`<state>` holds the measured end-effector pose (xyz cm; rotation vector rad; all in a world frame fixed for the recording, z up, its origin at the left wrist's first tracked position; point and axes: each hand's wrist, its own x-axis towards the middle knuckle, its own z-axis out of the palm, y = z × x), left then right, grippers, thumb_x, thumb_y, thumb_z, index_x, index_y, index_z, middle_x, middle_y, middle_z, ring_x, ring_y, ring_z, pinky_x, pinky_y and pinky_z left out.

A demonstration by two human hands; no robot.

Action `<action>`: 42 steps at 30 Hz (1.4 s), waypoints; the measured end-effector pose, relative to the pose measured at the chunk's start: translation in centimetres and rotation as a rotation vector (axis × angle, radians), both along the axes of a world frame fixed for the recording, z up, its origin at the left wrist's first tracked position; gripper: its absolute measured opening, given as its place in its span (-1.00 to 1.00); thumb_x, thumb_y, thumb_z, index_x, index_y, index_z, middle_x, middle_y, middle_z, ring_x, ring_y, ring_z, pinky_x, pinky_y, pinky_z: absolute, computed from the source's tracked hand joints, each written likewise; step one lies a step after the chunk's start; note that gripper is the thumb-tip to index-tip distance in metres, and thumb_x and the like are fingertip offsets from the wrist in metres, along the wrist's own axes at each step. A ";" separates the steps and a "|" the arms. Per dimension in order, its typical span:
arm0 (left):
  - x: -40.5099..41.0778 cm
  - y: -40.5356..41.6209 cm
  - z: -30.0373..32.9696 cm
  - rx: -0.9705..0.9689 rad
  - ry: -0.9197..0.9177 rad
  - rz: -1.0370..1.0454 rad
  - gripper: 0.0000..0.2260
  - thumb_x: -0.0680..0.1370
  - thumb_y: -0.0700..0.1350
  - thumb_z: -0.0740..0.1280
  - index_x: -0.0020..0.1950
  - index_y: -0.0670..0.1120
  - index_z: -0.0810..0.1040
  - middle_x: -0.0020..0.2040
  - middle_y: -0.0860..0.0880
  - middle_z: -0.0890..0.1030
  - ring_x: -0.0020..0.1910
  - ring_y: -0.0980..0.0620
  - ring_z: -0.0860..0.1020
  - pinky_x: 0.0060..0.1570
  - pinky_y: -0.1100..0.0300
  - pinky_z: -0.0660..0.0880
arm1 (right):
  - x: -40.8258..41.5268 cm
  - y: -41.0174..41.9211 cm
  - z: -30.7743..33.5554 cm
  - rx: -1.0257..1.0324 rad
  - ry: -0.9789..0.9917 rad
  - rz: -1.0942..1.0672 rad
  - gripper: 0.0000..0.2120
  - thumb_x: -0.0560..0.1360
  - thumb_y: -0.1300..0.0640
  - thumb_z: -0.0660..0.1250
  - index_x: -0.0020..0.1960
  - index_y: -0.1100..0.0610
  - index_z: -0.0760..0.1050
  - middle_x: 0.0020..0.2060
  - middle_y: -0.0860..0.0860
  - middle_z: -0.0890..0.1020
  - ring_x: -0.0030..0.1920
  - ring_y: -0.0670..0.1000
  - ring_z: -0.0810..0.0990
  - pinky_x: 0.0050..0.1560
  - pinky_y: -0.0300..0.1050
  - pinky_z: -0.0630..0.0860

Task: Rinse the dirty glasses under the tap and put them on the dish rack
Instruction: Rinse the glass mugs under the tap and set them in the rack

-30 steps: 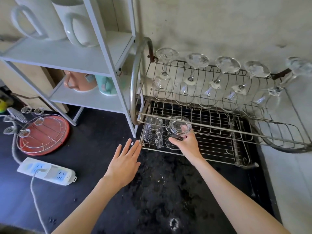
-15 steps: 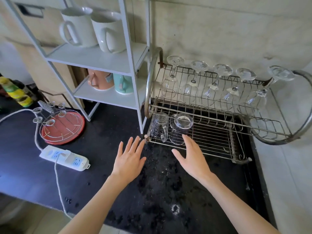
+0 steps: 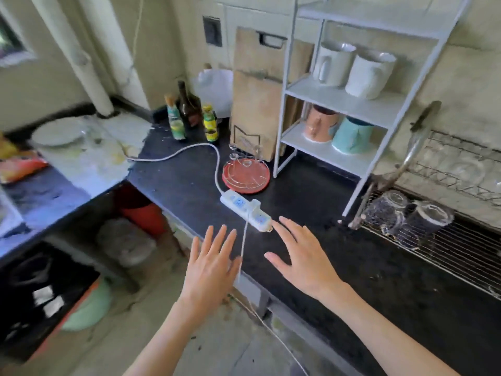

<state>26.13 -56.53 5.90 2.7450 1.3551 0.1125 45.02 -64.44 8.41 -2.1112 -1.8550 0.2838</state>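
Two clear glasses stand upside down on the wire dish rack (image 3: 461,251) at the right: a handled glass mug (image 3: 386,211) and a tumbler (image 3: 429,218) beside it. Blurred wine glasses (image 3: 466,169) hang on the rack's upper tier. My left hand (image 3: 210,264) hovers empty with fingers straight past the counter's front edge. My right hand (image 3: 303,257) is spread flat and empty above the black counter (image 3: 339,267), well left of the rack. No tap is in view.
A white power strip (image 3: 245,210) and its cable lie just beyond my fingertips. A red round tray (image 3: 246,176), several bottles (image 3: 189,112), a wooden board (image 3: 260,96) and a white shelf with mugs (image 3: 349,69) stand behind. A plate (image 3: 57,134) sits far left.
My right hand let go of the tumbler on the rack and drew back. The view swung left, so the rack now sits at the right edge and both hands hover near the power strip.
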 end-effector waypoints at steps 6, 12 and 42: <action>-14.2 4.0 1.4 0.035 -0.028 0.186 -0.49 0.50 0.12 0.06 0.36 -0.08 0.43 0.33 -0.10 0.48 0.33 -0.20 0.42 0.19 -0.23 0.37 | -12.4 7.0 1.3 0.043 0.073 0.200 -0.34 0.49 -0.26 0.07 0.40 0.16 0.36 0.35 0.13 0.44 0.35 0.12 0.41 0.29 0.18 0.41; -23.0 7.0 1.7 0.041 -0.081 0.407 -0.49 0.52 0.12 0.05 0.36 -0.10 0.42 0.35 -0.12 0.45 0.36 -0.21 0.37 0.23 -0.23 0.32 | -20.1 14.6 2.0 0.039 0.094 0.313 -0.30 0.48 -0.30 0.03 0.50 0.06 0.18 0.48 0.01 0.23 0.48 0.00 0.18 0.47 -0.05 0.14; -36.3 48.7 -2.4 -0.178 -0.141 0.747 -0.42 0.56 0.24 -0.19 0.53 0.04 -0.06 0.55 0.02 -0.06 0.52 0.00 -0.17 0.46 0.03 -0.14 | -31.8 68.1 -2.9 -0.338 0.186 0.368 -0.33 0.57 -0.16 0.15 0.54 0.09 0.00 0.52 0.03 0.14 0.51 0.03 0.11 0.48 0.00 0.10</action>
